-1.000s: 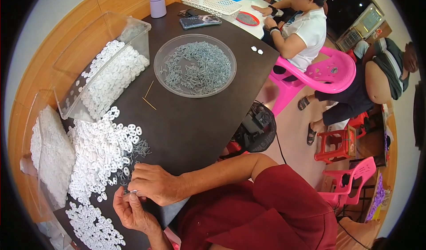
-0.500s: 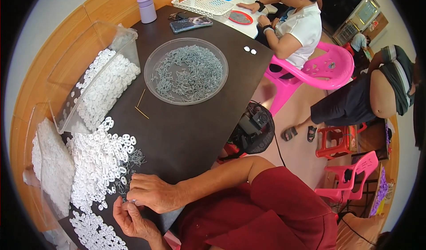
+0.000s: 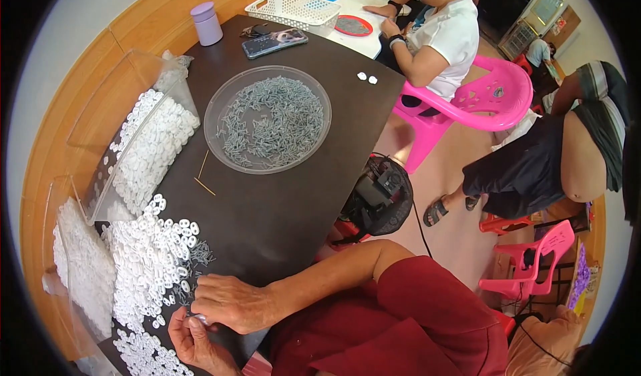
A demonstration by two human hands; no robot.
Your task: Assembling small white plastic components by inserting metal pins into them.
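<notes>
At the front left of the dark table, my two hands meet at their fingertips. My left hand is closed in a pinch on a small whitish piece; its exact kind is mostly hidden by the fingers. My right hand reaches over it from above, fingers bent together at the same spot. What the right fingertips grip is hidden. Just beyond the hands lie loose grey plastic pins and a heap of white oval pieces with two holes. A second, flatter spread of white pieces lies left of my left hand.
A round clear tray holds many grey pins. Clear bins of white pieces line the left wall. Two thin sticks, a phone and a purple bottle share the table. A person in white sits at the far end.
The view has shifted slightly, so the table items sit a little lower and left. My hands stay together, and the whitish piece shows more between the fingertips. The standing person has shifted.
</notes>
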